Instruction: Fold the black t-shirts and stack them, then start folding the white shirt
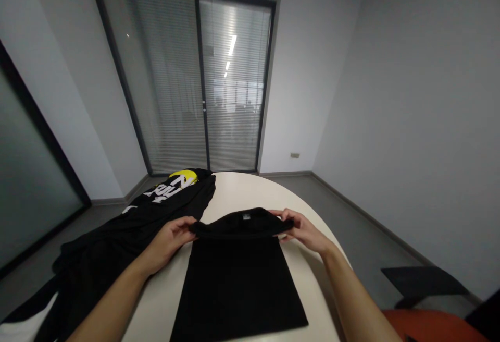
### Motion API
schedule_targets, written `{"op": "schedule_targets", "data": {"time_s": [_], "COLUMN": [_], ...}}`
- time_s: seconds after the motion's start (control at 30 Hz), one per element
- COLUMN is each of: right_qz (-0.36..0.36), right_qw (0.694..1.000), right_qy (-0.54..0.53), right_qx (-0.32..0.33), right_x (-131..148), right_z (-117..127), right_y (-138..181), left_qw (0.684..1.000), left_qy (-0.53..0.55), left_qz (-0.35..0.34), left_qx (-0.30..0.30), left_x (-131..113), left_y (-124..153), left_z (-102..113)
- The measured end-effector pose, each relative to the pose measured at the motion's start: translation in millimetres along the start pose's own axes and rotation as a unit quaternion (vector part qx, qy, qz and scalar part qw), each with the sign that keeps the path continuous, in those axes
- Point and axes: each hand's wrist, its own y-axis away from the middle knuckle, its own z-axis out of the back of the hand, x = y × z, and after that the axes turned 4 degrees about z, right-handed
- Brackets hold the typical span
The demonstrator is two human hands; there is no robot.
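A black garment [238, 279] lies flat on the white round table [242, 191], folded into a long rectangle running toward me. Its far end is lifted and curled back, showing a small label. My left hand [172, 237] pinches the left corner of that raised end. My right hand [302, 230] pinches the right corner. Both hands are closed on the cloth, just above the table.
A pile of black clothes [117, 243] with white lettering and a yellow patch covers the table's left side. Glass sliding doors with blinds [195, 81] stand behind. An orange seat [429, 326] and a dark chair part [422, 282] are at lower right.
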Motion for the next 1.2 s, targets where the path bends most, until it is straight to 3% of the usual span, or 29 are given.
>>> {"op": "schedule_targets", "data": {"time_s": [0.2, 0.37, 0.63, 0.93, 1.0, 1.1, 1.2], "right_qz": [-0.071, -0.117, -0.196, -0.251, -0.243, -0.209, -0.193], "right_qw": [0.983, 0.956, 0.922, 0.922, 0.932, 0.959, 0.962], "right_qy": [-0.008, 0.056, 0.122, 0.077, 0.093, 0.133, 0.195], "right_qx": [0.168, 0.265, 0.312, 0.284, 0.251, 0.139, 0.019], "right_x": [9.1, -3.6, -7.2, -3.0, -4.6, -10.1, -18.9], "right_z": [1.0, 7.1, -3.3, 5.8, 11.2, 15.5, 14.5], "right_y": [13.0, 9.3, 8.3, 12.2, 13.6, 11.2, 3.7], "left_qw": [0.984, 0.94, 0.899, 0.897, 0.918, 0.946, 0.939], "left_qy": [-0.063, -0.126, -0.232, -0.261, -0.259, -0.268, -0.279], "left_qz": [0.036, 0.084, 0.094, 0.094, 0.11, 0.141, 0.201], "left_qx": [0.165, 0.304, 0.36, 0.345, 0.281, 0.118, 0.024], "left_x": [-10.6, -11.3, -15.8, -26.1, -24.0, -10.1, 7.8], "left_y": [15.9, 15.3, 19.5, 22.0, 19.5, 12.5, 6.6], "left_z": [14.1, 9.2, 1.0, 2.9, 3.5, 5.0, 5.1]}}
